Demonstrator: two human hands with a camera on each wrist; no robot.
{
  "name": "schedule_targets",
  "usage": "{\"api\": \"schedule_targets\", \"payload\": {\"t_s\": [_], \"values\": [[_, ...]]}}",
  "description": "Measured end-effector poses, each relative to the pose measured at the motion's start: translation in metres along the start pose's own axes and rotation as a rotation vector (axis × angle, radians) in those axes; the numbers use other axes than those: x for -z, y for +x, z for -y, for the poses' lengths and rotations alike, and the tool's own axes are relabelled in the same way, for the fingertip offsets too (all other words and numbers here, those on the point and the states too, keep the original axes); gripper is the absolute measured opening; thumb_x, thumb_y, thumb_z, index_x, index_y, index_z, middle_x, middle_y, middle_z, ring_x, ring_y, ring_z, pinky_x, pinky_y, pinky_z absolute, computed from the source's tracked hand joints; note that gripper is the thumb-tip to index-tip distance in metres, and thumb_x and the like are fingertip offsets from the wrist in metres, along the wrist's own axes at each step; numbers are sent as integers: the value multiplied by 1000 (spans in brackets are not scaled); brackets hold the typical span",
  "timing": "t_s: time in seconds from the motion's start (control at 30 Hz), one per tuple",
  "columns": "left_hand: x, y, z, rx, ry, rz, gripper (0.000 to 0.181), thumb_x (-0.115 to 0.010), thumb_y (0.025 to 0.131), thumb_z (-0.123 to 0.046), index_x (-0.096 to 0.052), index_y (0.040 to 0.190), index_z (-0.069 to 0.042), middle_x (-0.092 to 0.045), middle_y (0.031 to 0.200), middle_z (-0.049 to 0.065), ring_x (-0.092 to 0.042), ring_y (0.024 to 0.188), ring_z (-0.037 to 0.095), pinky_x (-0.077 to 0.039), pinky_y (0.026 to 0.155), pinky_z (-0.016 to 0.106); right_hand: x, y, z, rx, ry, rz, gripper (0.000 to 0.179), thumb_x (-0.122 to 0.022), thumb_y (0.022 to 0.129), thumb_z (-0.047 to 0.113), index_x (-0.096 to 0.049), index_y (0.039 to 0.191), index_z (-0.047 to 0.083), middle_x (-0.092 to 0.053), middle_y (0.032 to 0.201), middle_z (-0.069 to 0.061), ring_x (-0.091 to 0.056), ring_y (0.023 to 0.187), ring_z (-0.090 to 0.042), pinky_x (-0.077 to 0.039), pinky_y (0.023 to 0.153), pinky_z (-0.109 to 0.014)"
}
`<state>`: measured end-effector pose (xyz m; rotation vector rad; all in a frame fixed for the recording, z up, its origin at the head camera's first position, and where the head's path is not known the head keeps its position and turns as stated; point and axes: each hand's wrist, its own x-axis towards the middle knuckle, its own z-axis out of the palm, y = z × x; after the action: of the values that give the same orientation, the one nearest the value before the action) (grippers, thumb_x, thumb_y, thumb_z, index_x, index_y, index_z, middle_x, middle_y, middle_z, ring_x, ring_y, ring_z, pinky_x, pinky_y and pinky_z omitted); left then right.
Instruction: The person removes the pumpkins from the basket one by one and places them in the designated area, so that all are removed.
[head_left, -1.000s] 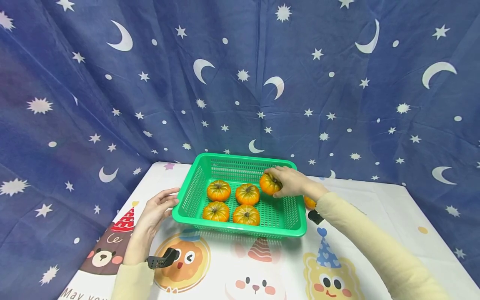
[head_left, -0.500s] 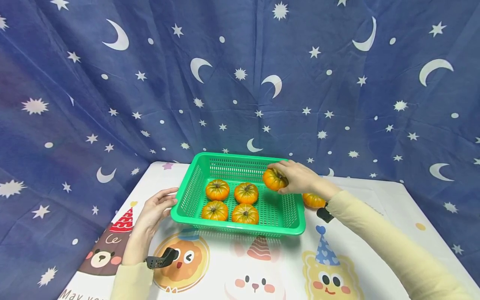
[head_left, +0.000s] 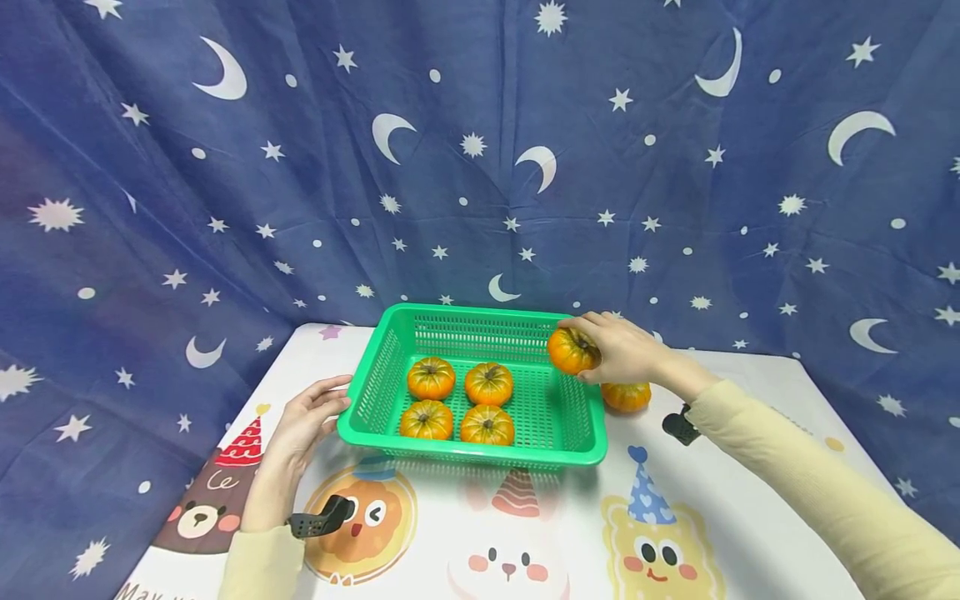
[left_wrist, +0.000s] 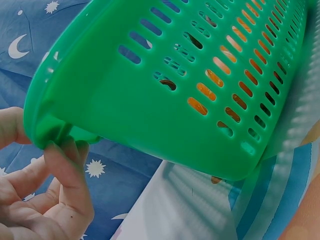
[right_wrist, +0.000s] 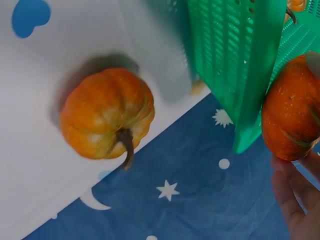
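A green plastic basket [head_left: 472,452] with slotted walls stands on the table, several small orange pumpkins [head_left: 488,383] resting on its floor in two rows. At its left end my left hand [head_left: 306,421] pinches the rim; the left wrist view shows thumb and fingers at the basket's lip [left_wrist: 42,95]. My right hand [head_left: 626,352] grips another pumpkin [head_left: 568,352] over the basket's right end, its fingers round the side. In the right wrist view this held pumpkin [right_wrist: 290,107] overlaps the basket wall. Outside, just right of the basket, one more pumpkin [head_left: 627,398] sits on the table.
A white tablecloth [head_left: 600,533] with cartoon party animals covers the table. Behind and to the left hangs a blue curtain [head_left: 450,167] with moons and stars, close behind the basket. Black wrist cameras [head_left: 326,517] are worn on both wrists.
My right hand has carried the held pumpkin rightward and up, toward the basket's right rim. The pumpkin outside has come into fuller view. My left hand stays at the rim.
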<state>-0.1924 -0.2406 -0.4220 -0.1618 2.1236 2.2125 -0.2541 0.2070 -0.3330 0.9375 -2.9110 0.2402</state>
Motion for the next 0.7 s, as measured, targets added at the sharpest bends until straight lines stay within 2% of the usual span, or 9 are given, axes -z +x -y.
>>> {"api": "schedule_targets", "payload": {"t_s": [0.4, 0.7], "values": [[0, 0, 0, 0, -36, 9, 30, -61, 91, -5, -62, 119, -16, -65, 89, -14, -61, 84, 0, -51, 72, 20, 5, -22, -19, -18, -41, -26, 75, -80, 69, 26, -50, 136, 12, -60, 124, -13, -56, 106, -32, -47, 89, -52], [-1, 0, 0, -4, -46, 19, 29, -60, 91, -3, -62, 117, -17, -64, 90, -13, -61, 84, 0, -52, 74, 19, 5, -42, -34, -54, -42, -30, 72, -80, 70, 24, -51, 134, 12, -62, 117, -12, -56, 98, -29, -48, 82, -48]]}}
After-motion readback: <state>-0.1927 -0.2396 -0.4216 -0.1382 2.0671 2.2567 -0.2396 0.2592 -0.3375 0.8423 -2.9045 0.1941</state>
